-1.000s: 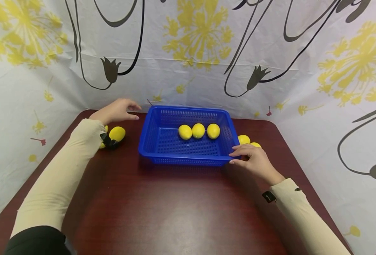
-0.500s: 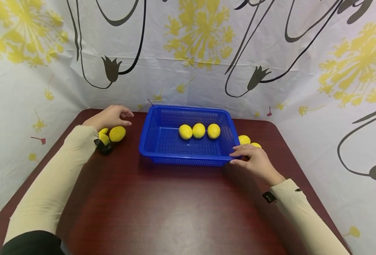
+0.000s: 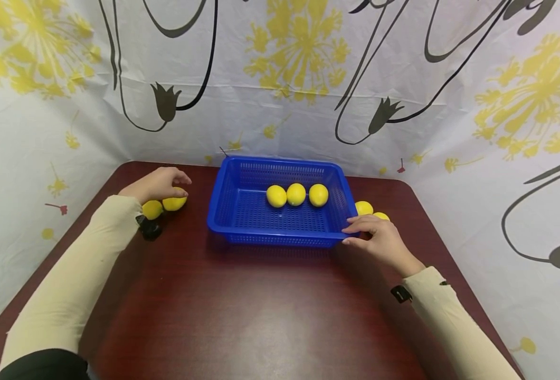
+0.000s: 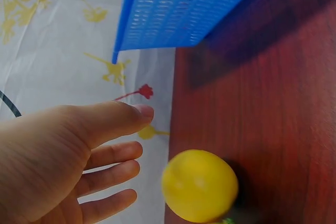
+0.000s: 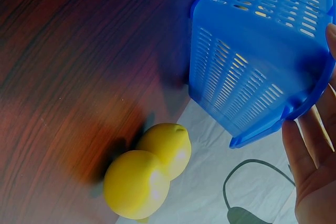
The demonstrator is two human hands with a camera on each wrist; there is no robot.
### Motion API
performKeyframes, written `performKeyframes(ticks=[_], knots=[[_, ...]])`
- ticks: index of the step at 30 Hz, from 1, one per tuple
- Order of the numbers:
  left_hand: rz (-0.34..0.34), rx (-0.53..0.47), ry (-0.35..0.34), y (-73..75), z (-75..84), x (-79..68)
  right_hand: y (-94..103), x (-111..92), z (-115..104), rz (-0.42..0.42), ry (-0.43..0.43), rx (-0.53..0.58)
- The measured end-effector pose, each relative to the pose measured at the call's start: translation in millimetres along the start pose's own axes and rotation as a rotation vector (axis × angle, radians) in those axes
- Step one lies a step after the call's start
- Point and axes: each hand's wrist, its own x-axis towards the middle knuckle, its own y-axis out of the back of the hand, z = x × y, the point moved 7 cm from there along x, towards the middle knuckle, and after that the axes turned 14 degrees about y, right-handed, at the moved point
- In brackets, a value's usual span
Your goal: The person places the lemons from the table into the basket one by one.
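My left hand (image 3: 158, 182) hovers with fingers spread over the lemons at the left, holding nothing. One lemon (image 3: 152, 210) shows under its wrist, and another lemon (image 3: 173, 203) is partly covered by the fingertips. In the left wrist view, a single lemon (image 4: 199, 186) lies on the table beside the fingers, apart from them. At the near right corner of the blue plastic basket (image 3: 280, 233), my right hand (image 3: 377, 237) grips the rim between thumb and fingers. Inside the basket, three lemons (image 3: 296, 195) sit in a row toward the right.
Two lemons (image 5: 137, 184) rest on the table right of the basket, partly hidden by it and the right hand in the head view. The dark red wooden table (image 3: 260, 306) backs onto a white patterned cloth (image 3: 203, 126) that also hangs at both sides.
My left hand has moved left and toward me from beside the basket's left rim to over the left lemons. The right hand, basket and lemons have stayed in place.
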Motion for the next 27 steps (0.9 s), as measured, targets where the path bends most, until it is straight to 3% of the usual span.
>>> performKeyframes(ticks=[7, 17, 27], knots=[[-0.01, 0.056, -0.011, -11.9, -10.8, -3.8, -0.4, 0, 1, 0.001, 0.0, 0.003], [0.032, 0.102, -0.026, -19.3, -17.3, -4.8, -0.6, 0, 0, -0.002, -0.011, 0.01], [-0.001, 0.104, 0.026, -26.9, -19.0, -5.0, -0.7, 0, 1, -0.01, -0.022, 0.003]])
